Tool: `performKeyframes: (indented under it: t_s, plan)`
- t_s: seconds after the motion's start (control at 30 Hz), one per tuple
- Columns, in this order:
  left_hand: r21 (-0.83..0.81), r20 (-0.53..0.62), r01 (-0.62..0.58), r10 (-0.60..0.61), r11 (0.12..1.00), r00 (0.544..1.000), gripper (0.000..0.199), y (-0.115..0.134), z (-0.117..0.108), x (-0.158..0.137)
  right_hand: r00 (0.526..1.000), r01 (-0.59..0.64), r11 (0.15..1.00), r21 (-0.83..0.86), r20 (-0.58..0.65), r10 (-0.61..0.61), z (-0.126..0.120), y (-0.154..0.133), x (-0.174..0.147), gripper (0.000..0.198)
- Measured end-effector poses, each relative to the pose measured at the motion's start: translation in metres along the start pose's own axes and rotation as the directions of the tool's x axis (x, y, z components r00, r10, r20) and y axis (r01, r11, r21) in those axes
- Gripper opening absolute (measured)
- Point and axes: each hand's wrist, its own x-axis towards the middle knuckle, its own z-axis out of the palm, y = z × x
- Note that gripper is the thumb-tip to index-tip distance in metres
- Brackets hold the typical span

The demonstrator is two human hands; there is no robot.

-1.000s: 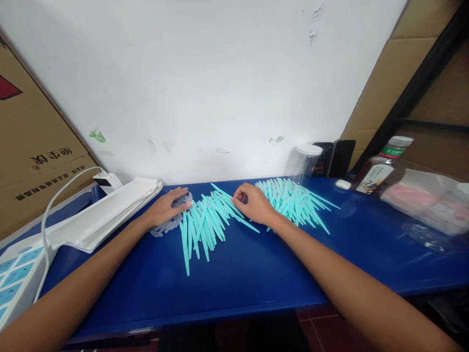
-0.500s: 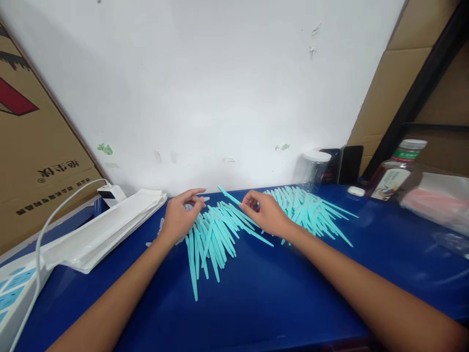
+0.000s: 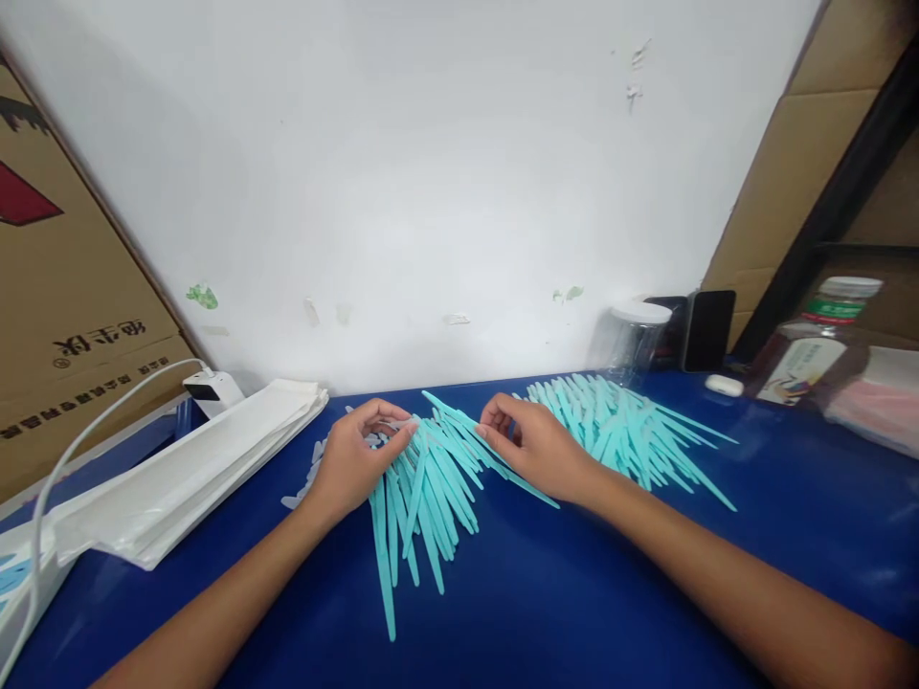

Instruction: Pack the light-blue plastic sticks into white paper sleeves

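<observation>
My right hand [image 3: 535,445] pinches one slim, tapered turquoise plastic stick [image 3: 446,408] between thumb and forefinger, its far end pointing up and left. Just left of it, my left hand [image 3: 363,455] has thumb and forefinger together around a small translucent piece [image 3: 414,422], only partly visible. Below and between the hands a fanned pile of turquoise sticks [image 3: 431,488] lies on the blue table [image 3: 517,593]. Pale translucent pieces [image 3: 314,467] lie behind my left hand, partly hidden by it. A second pile of turquoise sticks [image 3: 617,431] is spread beyond my right hand.
At left are a stack of white paper or plastic sheets [image 3: 193,469], a white device [image 3: 213,390] with a cable, and a cardboard box [image 3: 72,287]. A clear jar [image 3: 632,344], dark phone [image 3: 707,330], white case [image 3: 724,385] and labelled bottle [image 3: 811,344] stand at right. A white wall rises behind.
The stick in my right hand has come down close to the pile. My left thumb and forefinger have closed together and sit nearer that stick. The view has shifted slightly.
</observation>
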Motion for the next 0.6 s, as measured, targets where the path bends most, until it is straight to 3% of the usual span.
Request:
performKeyframes:
  t_s: [0.23,0.6]
  plan:
    - [-0.048,0.06,0.018,-0.015,0.999,0.998,0.04,-0.0001,0.0021,-0.0034,1.0,0.023,1.0,-0.01,0.013,-0.022,-0.001,-0.0038,-0.0013,0.011]
    - [-0.273,-0.017,0.102,-0.111,0.957,0.994,0.041,-0.0004,0.0062,-0.0002,1.0,-0.021,0.996,0.083,0.011,0.02,0.0013,-0.0055,-0.0007,0.015]
